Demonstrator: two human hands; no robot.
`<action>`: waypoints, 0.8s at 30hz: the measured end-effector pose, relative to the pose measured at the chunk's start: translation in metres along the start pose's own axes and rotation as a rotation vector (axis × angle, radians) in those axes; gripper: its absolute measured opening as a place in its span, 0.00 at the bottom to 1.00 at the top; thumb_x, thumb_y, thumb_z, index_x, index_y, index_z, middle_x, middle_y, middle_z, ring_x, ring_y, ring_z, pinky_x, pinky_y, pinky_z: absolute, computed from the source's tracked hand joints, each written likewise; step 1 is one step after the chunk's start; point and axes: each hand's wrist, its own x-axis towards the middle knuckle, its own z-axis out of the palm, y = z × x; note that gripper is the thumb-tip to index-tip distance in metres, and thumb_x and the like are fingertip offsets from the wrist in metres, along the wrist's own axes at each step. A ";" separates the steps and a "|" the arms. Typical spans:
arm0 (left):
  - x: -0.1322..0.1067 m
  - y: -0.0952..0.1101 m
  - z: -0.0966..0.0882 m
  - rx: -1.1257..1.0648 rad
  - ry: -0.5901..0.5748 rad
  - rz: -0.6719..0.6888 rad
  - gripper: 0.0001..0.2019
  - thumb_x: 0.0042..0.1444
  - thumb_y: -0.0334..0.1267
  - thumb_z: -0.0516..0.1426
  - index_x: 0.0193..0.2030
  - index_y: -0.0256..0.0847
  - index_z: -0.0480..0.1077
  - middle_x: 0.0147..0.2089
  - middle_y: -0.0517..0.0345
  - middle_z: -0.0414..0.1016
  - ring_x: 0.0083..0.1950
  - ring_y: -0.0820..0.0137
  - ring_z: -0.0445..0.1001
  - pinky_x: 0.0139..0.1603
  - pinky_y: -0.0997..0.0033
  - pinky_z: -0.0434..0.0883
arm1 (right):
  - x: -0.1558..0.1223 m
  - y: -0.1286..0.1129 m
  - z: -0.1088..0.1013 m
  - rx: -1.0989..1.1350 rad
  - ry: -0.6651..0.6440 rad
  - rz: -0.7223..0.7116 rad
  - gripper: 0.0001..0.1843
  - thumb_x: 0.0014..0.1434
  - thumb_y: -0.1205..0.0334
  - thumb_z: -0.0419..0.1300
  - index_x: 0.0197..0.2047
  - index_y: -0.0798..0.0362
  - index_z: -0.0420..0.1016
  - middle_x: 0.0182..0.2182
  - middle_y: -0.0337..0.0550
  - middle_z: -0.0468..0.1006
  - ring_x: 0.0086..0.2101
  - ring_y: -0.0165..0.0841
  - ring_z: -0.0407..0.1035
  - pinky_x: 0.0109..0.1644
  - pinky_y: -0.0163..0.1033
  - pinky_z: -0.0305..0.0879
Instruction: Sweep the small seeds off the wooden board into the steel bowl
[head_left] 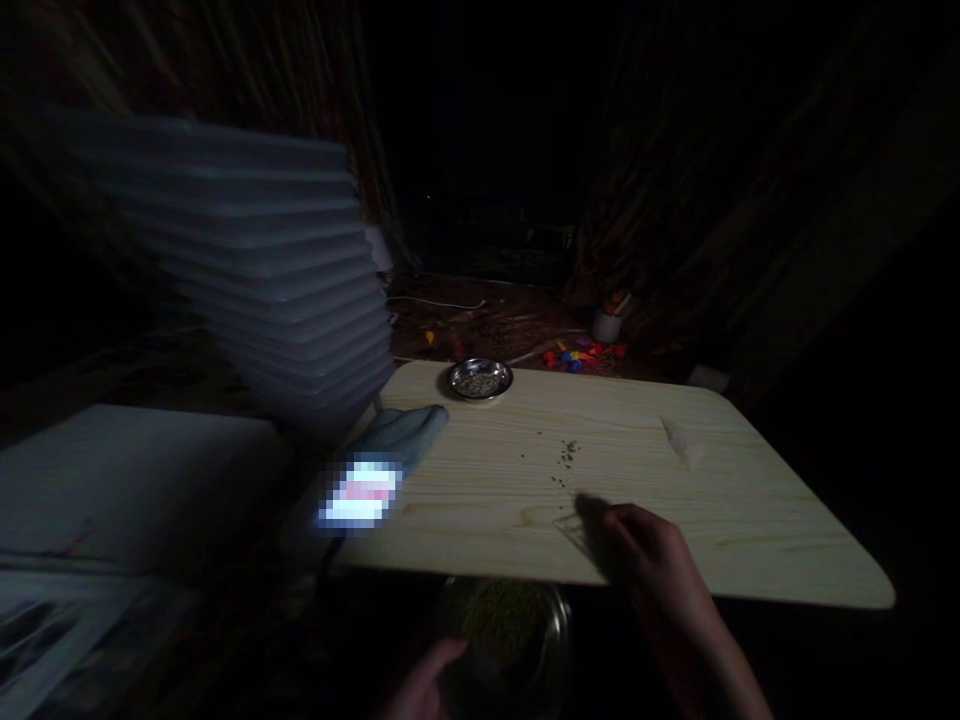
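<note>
Below the table's near edge, my left hand is at the left side of a metal bowl. Its thumb lies over the rim, and the other fingers are hidden under the bowl. Small green grains or seeds fill the bowl. My right hand is low over the table's front part, fingertips pinched together; anything between them is too dark to make out. Faint thin lines and a shadow show just left of the fingertips. Beyond them, small dark bits lie scattered on the wooden tabletop.
A small metal dish with pale bits stands at the far edge. A grey-blue cloth and a bright, pixelated screen are at the left. A pale crumpled piece lies right. Beyond are a ribbed grey stack and colourful pieces.
</note>
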 end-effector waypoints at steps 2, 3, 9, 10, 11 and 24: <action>0.001 0.002 -0.002 0.008 0.016 0.009 0.26 0.60 0.38 0.53 0.61 0.22 0.56 0.42 0.46 0.81 0.47 0.57 0.79 0.44 0.61 0.74 | 0.010 0.007 -0.004 -0.032 0.077 0.020 0.20 0.61 0.46 0.55 0.40 0.54 0.78 0.38 0.52 0.83 0.38 0.42 0.75 0.42 0.40 0.68; 0.002 0.001 -0.003 0.010 0.017 0.011 0.27 0.59 0.38 0.54 0.61 0.22 0.56 0.42 0.45 0.81 0.47 0.57 0.79 0.44 0.60 0.75 | 0.014 0.010 -0.004 -0.047 0.096 0.028 0.21 0.60 0.46 0.55 0.40 0.54 0.78 0.37 0.53 0.83 0.38 0.42 0.75 0.42 0.40 0.68; 0.013 -0.008 -0.014 0.064 -0.038 0.023 0.37 0.49 0.46 0.62 0.60 0.22 0.58 0.50 0.36 0.77 0.53 0.50 0.75 0.49 0.55 0.74 | 0.015 -0.002 0.013 -0.097 0.038 -0.031 0.19 0.62 0.48 0.54 0.39 0.53 0.79 0.37 0.49 0.83 0.36 0.40 0.75 0.40 0.39 0.67; 0.013 -0.009 -0.015 0.069 -0.037 0.032 0.37 0.48 0.47 0.62 0.59 0.24 0.59 0.51 0.36 0.77 0.53 0.49 0.75 0.49 0.54 0.74 | 0.010 -0.006 0.016 -0.085 -0.028 -0.054 0.18 0.62 0.49 0.54 0.38 0.52 0.79 0.36 0.47 0.83 0.36 0.39 0.75 0.40 0.39 0.67; 0.013 -0.008 -0.016 0.071 -0.025 0.044 0.35 0.48 0.47 0.62 0.58 0.26 0.60 0.51 0.37 0.77 0.53 0.49 0.75 0.50 0.53 0.74 | 0.006 -0.010 0.017 -0.065 -0.100 -0.070 0.17 0.62 0.49 0.55 0.37 0.52 0.79 0.35 0.46 0.83 0.35 0.38 0.74 0.41 0.38 0.67; 0.017 -0.015 -0.019 0.031 -0.026 0.013 0.37 0.43 0.47 0.65 0.56 0.25 0.63 0.49 0.38 0.78 0.51 0.49 0.76 0.46 0.55 0.74 | 0.043 0.010 -0.021 -0.110 0.096 0.021 0.19 0.60 0.48 0.55 0.40 0.55 0.77 0.37 0.51 0.82 0.38 0.42 0.75 0.43 0.41 0.67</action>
